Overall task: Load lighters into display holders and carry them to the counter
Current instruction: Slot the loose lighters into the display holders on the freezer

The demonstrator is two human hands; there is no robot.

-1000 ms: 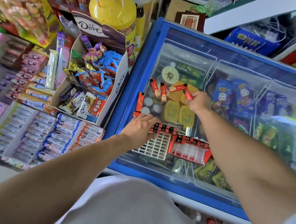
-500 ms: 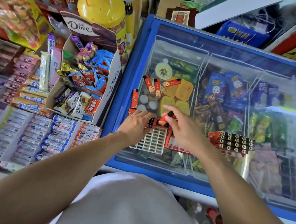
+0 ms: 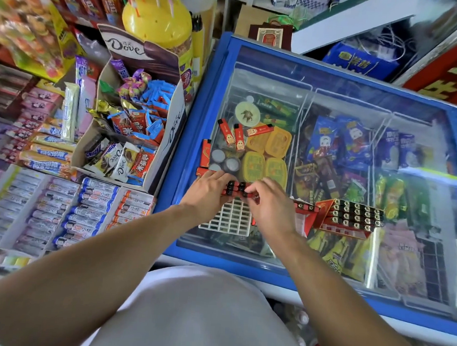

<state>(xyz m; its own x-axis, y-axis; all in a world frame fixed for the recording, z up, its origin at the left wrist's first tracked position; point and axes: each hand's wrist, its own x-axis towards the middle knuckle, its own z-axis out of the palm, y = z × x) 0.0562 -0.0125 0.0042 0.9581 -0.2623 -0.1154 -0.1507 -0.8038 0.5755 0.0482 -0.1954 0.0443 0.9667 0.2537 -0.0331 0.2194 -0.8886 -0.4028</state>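
A white grid display holder (image 3: 230,218) lies on the freezer's glass lid, with a row of red lighters (image 3: 235,189) standing in its far edge. My left hand (image 3: 210,191) grips the holder's far left end at that row. My right hand (image 3: 269,202) pinches a red lighter at the right end of the row. Three loose red lighters (image 3: 237,136) lie further back on the glass, and two more (image 3: 205,151) lie at the left edge. A red display box full of black-topped lighters (image 3: 353,215) stands to the right.
The blue-framed chest freezer (image 3: 199,112) holds ice creams under its glass. A Dove chocolate carton (image 3: 133,129) and racks of candy rolls (image 3: 86,207) stand to the left. A partly hidden red box (image 3: 303,215) sits behind my right wrist.
My right hand took a lighter from the loose ones at the back and brought it to the row in the holder. My left hand stayed on the holder.
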